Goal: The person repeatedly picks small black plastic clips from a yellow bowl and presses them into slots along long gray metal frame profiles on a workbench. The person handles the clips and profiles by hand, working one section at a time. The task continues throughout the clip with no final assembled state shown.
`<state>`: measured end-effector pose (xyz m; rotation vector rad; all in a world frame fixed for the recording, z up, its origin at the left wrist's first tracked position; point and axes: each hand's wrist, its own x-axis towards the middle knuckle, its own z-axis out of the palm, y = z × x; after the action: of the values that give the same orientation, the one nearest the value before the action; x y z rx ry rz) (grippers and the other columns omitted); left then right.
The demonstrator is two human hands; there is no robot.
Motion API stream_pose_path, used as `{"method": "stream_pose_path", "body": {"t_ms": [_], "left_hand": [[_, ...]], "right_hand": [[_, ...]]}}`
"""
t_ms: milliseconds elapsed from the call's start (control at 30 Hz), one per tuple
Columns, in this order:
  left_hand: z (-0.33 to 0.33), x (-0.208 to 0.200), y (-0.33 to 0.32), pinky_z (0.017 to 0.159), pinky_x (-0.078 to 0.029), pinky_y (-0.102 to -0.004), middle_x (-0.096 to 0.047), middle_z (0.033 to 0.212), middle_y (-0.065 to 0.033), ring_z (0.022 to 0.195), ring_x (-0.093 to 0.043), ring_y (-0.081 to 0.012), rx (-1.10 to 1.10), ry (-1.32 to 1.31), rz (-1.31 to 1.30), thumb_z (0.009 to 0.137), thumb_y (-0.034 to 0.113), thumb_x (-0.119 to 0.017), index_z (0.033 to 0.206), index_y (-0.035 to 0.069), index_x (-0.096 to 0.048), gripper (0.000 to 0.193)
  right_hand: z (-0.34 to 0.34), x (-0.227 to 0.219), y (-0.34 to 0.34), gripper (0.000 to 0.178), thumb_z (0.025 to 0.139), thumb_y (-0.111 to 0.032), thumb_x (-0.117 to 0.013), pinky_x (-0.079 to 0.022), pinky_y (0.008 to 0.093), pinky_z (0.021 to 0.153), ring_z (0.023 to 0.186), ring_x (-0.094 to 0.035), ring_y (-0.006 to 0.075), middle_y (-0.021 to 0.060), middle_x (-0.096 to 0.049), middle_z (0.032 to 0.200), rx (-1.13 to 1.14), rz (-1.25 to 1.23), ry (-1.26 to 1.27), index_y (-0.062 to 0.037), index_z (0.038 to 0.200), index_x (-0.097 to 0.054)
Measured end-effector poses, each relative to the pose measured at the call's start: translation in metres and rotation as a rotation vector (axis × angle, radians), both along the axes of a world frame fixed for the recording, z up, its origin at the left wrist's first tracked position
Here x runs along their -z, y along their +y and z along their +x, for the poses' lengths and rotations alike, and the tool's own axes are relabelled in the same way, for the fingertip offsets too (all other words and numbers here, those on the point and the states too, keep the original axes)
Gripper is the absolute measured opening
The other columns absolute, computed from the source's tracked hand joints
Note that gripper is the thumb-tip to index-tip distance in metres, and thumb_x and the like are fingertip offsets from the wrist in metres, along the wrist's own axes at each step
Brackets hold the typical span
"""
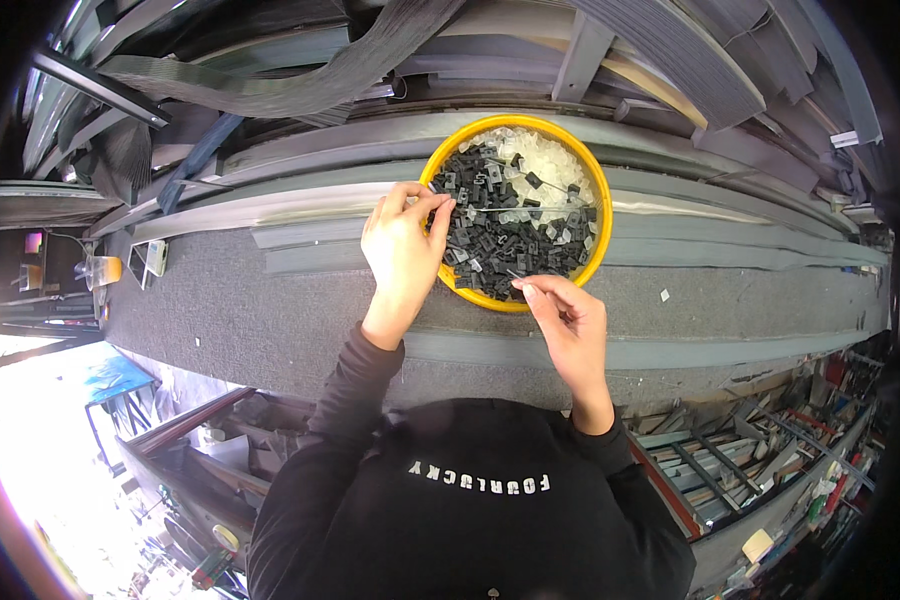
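Note:
A round yellow tub [604, 225] holds many small black plastic clips [490, 235] and, toward its far right, a heap of clear plastic pieces [545, 160]. My left hand [402, 245] is over the tub's left rim, thumb and forefinger pinched together. From those fingertips a thin grey rod [515, 209] runs to the right above the pieces. At the near rim, my right hand [573, 325] is closed in a pinch. Something small shows at its fingertips, too little to name.
The tub stands on a grey carpeted bench [300, 330] among long grey strips [690, 235]. Ribbed grey bands [300, 90] are piled behind. Toward the left lie a phone-like device [156, 258] and a cup with orange-brown contents [105, 270]. A rack of metal bars [710, 465] is at lower right.

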<state>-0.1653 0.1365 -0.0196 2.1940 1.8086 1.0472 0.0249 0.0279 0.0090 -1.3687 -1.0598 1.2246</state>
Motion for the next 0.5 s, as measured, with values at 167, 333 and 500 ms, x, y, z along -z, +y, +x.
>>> {"method": "stream_pose_path", "body": {"t_ms": [167, 333, 500], "left_hand": [[0.002, -0.007, 0.004, 0.076, -0.052, -0.0341, -0.068, 0.098, -0.0036, 0.085, -0.066, -0.0185, 0.048, -0.280, 0.050, 0.086, 0.019, -0.076, 0.092, 0.010, -0.075, 0.011], [-0.007, -0.028, -0.036, 0.083, -0.053, -0.0328, -0.070, 0.110, -0.0103, 0.091, -0.065, -0.0159, 0.393, -1.423, -0.745, 0.099, 0.019, -0.064, 0.108, 0.001, -0.068, 0.020], [-0.011, -0.036, -0.072, 0.088, -0.053, -0.0335, -0.069, 0.108, -0.0093, 0.090, -0.064, -0.0157, 0.524, -1.677, -0.948, 0.102, 0.020, -0.060, 0.115, 0.000, -0.064, 0.024]], "right_hand": [[-0.006, -0.014, 0.009, 0.011, 0.092, -0.005, -0.069, -0.034, 0.0202, 0.064, 0.072, -0.046, 0.0060, 0.0003, -0.057, 0.083, 0.057, 0.213, -0.230, -0.0003, 0.099, -0.075], [-0.020, -0.032, 0.007, 0.008, 0.086, -0.001, -0.071, -0.050, 0.0296, 0.082, 0.089, -0.062, 0.0192, 0.0127, -0.062, 0.103, 0.103, 0.442, -0.208, 0.0016, 0.093, -0.072], [-0.037, -0.039, 0.000, 0.006, 0.086, -0.001, -0.070, -0.054, 0.0324, 0.084, 0.096, -0.068, 0.0233, 0.0164, -0.066, 0.110, 0.038, 0.475, -0.084, 0.0034, 0.090, -0.069]]}}
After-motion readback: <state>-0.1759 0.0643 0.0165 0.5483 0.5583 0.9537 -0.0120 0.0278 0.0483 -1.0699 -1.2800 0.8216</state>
